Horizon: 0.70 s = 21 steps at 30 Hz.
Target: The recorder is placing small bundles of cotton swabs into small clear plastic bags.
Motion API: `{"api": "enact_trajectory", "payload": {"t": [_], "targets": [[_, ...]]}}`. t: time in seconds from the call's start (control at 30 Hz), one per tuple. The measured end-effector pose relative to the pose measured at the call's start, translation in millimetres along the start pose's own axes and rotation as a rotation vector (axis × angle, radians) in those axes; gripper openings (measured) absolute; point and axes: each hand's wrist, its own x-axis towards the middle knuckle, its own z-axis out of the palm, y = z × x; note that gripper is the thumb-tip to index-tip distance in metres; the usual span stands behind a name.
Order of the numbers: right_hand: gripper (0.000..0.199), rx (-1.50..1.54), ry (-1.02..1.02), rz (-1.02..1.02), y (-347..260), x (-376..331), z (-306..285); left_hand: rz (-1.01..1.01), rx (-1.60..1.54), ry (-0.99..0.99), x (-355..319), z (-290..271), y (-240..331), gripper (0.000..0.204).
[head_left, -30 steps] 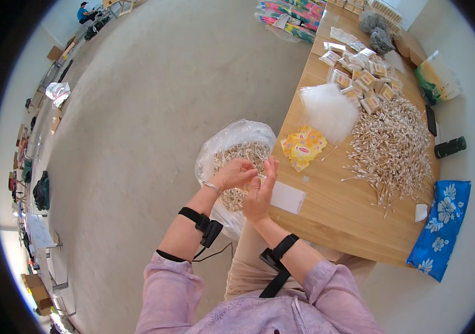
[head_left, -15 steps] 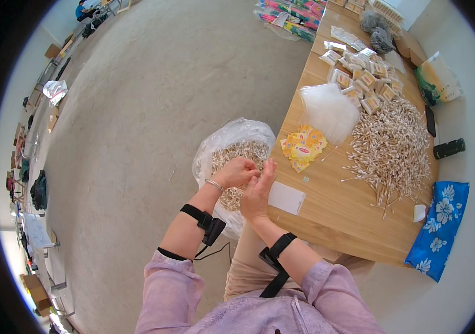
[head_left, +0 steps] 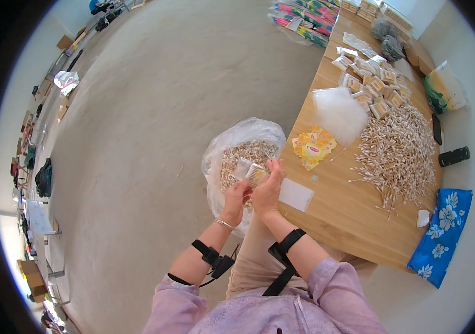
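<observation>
Here both hands (head_left: pixel 253 192) pinch a small clear packet (head_left: pixel 255 173) (pale sticks inside)

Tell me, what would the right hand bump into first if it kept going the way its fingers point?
Probably the small clear packet of sticks already at the right hand's fingertips; beyond it, the yellow sachets.

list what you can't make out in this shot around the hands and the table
- Small clear packet, head view: too small to tell what the thin sticks inside are.
- Left hand and right hand: fingertips overlap at the packet, so the exact grip is hidden.
- Big plastic bag: its lower part is hidden behind the hands.
- Wooden table: the far end is too small and bent by the lens to make out.
</observation>
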Motion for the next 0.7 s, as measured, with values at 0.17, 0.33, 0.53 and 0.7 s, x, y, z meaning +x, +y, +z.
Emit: {"api": "enact_trajectory", "payload": {"t": [0.17,0.33,0.53,0.7], "targets": [[0.048,-0.078,-0.017,-0.034,-1.7,-0.9,0.0,0.116,0.014,0.078,-4.7,15.8,-4.1,0.019],[0.053,-0.087,-0.051,-0.013,1.1,-2.0,0.8,0.177,0.087,0.223,-10.7,26.1,-8.9,0.017],[0.051,-0.041,-0.02,0.018,4.8,-2.0,6.7,0.141,-0.057,0.149,-0.5,15.1,-0.5,0.017],[0.045,-0.225,0.124,-0.102,22.4,3.8,12.3,0.075,0.116,0.124,14.2,18.1,-3.8,0.017]]}}
